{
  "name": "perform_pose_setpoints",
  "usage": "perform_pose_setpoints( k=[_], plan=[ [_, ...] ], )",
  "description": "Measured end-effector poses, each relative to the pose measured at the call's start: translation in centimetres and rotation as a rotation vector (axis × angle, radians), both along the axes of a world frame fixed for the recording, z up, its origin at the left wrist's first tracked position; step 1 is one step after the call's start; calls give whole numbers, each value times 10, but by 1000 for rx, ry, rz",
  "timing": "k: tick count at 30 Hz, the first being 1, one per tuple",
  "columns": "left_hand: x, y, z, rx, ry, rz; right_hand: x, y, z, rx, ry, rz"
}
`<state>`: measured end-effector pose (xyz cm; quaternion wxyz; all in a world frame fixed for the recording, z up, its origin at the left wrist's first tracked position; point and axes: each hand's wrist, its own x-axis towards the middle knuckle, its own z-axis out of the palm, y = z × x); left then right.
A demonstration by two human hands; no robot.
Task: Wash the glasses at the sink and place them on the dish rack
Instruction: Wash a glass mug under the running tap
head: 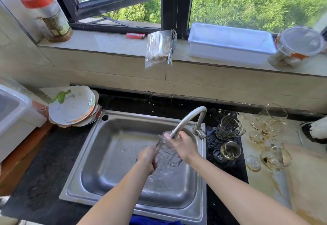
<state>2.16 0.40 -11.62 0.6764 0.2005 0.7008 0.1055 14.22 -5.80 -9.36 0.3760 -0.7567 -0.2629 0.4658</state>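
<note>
Over the steel sink [92, 147] I hold a clear glass mug [165, 149] tilted under the tap spout [185, 120], with water splashing down from it. My left hand [147, 159] grips its lower end. My right hand [184, 146] holds its upper part near the rim, fingers curled round it. Several dirty glasses stand or lie on the counter to the right: a ribbed mug [228, 127], a small cup [231, 150], and stemmed glasses [270, 124] with brown residue [276, 157]. No dish rack is recognisable in view.
A stack of dirty plates [72, 106] sits left of the sink beside a white tub [16, 111]. The windowsill holds a spice jar [51, 17], a lighter [135, 36], bagged skewers [159, 48], a white box [230, 42] and a lidded container [299, 46]. A cutting board [307, 175] lies at right.
</note>
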Motion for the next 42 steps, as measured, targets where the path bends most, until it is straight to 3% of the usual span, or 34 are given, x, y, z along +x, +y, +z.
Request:
perform_pose_setpoints(
  k=[3,5,7,9,12,14,16,18,22,25,28,32,35,39,42],
  plan=[
    [6,2,3,130,57,76,6,9,6,-187,151,-121],
    [7,6,1,155,56,107,-3,3,10,-120,99,-194],
    [3,13,-3,144,77,142,-16,-3,15,8,-13,-83],
    [1,18,-5,136,104,165,-20,-11,16,110,71,48],
    [2,20,-4,101,102,108,-10,-16,5,150,-32,149],
    [4,18,2,112,42,-24,-6,-12,0,169,-66,75],
    [3,16,10,156,-15,-238,8,-2,-3,112,55,-156],
    [-2,20,21,244,-22,-485,29,3,-10,-72,271,-331],
    [5,29,42,484,-70,-735,40,-8,-32,-259,806,-449],
    [9,28,49,590,-96,-821,28,-15,-45,-367,946,-443],
    [9,24,51,751,87,-971,23,-16,-51,-431,889,-331],
    [16,20,53,855,170,-984,18,-5,-51,-340,757,-385],
    [11,28,49,884,147,-898,21,-8,-37,-271,852,-349],
    [7,17,47,928,64,-836,23,5,-38,-203,728,-432],
    [-2,22,39,922,98,-777,16,5,-28,-269,737,-358]
  ],
)
